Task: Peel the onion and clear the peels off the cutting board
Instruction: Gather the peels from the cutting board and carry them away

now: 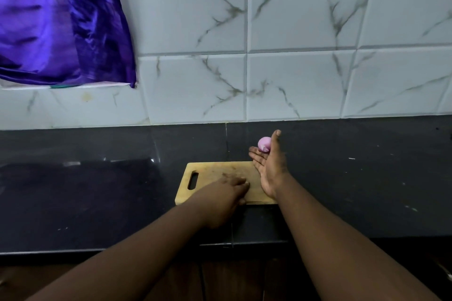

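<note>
A small peeled purple onion (264, 143) rests on the fingers of my right hand (269, 166), which is held palm up with its fingers spread, above the far right corner of the wooden cutting board (210, 173). My left hand (230, 190) lies palm down on the board's near middle with its fingers together; anything beneath it is hidden. A few faint dark specks show on the board just beyond that hand.
The board, with a handle slot (193, 179) at its left end, lies on a dark countertop (97, 190). White marble-look wall tiles (293, 80) rise behind. A purple cloth (61, 19) hangs at the upper left. The counter's front edge (73, 250) is near me.
</note>
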### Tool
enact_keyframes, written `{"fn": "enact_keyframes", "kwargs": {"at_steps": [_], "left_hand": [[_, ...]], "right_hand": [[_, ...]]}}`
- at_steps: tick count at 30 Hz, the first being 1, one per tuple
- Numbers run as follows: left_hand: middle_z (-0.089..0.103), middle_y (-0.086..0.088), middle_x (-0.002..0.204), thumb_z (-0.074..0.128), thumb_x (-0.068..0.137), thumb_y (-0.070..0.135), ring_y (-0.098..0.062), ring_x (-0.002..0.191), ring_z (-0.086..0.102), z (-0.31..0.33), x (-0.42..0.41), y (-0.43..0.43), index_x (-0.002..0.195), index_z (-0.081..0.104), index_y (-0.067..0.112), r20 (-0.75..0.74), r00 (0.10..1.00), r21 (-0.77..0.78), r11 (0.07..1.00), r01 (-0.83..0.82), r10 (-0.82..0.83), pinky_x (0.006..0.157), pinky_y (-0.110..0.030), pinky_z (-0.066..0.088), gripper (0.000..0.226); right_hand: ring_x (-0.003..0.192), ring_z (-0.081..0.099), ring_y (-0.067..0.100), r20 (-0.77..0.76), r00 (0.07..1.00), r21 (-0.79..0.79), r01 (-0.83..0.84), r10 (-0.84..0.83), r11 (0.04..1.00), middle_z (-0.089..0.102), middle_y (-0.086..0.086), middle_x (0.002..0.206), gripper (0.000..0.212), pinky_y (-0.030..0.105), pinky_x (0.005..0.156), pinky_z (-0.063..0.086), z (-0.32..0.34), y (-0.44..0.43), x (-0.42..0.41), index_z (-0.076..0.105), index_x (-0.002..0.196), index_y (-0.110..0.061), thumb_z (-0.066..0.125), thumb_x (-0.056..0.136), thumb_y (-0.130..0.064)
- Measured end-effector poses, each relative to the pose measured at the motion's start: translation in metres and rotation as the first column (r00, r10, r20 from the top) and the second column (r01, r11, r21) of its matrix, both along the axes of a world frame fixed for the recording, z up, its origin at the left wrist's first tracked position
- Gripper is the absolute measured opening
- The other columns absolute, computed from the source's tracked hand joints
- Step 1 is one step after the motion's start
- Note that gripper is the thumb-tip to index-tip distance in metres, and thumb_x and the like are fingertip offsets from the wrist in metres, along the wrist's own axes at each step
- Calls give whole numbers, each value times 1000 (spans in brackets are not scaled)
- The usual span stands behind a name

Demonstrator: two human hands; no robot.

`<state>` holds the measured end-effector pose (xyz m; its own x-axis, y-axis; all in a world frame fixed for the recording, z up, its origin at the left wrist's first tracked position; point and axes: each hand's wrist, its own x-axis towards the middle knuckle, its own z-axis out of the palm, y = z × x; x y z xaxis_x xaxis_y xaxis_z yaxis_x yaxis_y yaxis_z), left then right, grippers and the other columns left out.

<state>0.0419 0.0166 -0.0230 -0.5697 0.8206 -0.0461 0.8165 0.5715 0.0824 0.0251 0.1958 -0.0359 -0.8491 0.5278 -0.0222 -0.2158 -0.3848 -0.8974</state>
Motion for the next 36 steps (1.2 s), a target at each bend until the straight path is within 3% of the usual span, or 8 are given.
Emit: {"fn": "enact_keyframes", "kwargs": {"at_steps": [5,9,12,17,22,25,28,36], "left_hand": [[61,-2,141,62,101,12,-22,129,58,1,24,-2,139,64,22,-184,982,50,998,-38,46,109,-36,50,39],[67,-2,117,61,99,10,-20,108,60,-7,42,-2,116,70,18,-254,960,228,972,-60,119,83,-27,43,21],[73,4,108,63,99,12,-12,96,64,-14,45,-5,110,74,22,-144,973,446,890,-99,180,79,-23,50,18],[81,7,76,79,85,-2,-6,78,77,-23,62,-27,80,81,23,699,697,697,65,-714,161,69,-19,58,25],[79,-17,83,68,89,-18,-25,78,74,-36,115,-125,86,74,1,785,503,265,-538,-801,-362,67,-23,63,20],[79,-9,78,67,91,-16,-13,69,74,-58,149,-217,86,73,4,778,551,217,-694,-686,-301,65,-20,61,22],[80,-3,76,72,90,-12,-10,70,74,-110,181,-314,84,75,11,850,509,207,-802,-560,-137,67,-21,60,24],[82,-1,80,71,92,-8,-23,84,78,-269,252,-489,83,79,12,998,36,61,-933,-354,52,74,-23,62,24]], "right_hand": [[124,66,33,23,1000,89,8,-10,996,69,24,128,83,47,122,38,5,-10,4,50,148,-7,32,100,-72],[105,69,30,56,998,81,5,-9,997,70,20,101,66,48,122,40,12,-28,15,61,95,-10,33,101,-70],[110,67,27,69,996,1,-60,60,998,72,13,102,80,41,111,46,14,-55,44,64,117,-4,33,97,-75],[120,64,40,-5,993,-410,-113,121,905,66,33,133,75,46,108,47,13,-125,89,63,85,-8,34,96,-76],[146,48,36,-131,915,-580,-382,381,719,64,33,137,94,30,103,47,-4,-247,127,56,135,14,26,102,-69],[113,74,25,-260,734,-614,-627,627,480,74,32,119,92,16,80,63,-29,-346,158,80,97,12,29,104,-64],[109,78,29,59,748,-486,-557,661,674,75,23,124,93,37,103,57,-65,-445,180,83,88,-1,39,80,-83],[116,62,34,391,428,-530,-619,815,579,59,26,144,87,42,117,38,-215,-633,225,64,93,-2,25,95,-79]]}}
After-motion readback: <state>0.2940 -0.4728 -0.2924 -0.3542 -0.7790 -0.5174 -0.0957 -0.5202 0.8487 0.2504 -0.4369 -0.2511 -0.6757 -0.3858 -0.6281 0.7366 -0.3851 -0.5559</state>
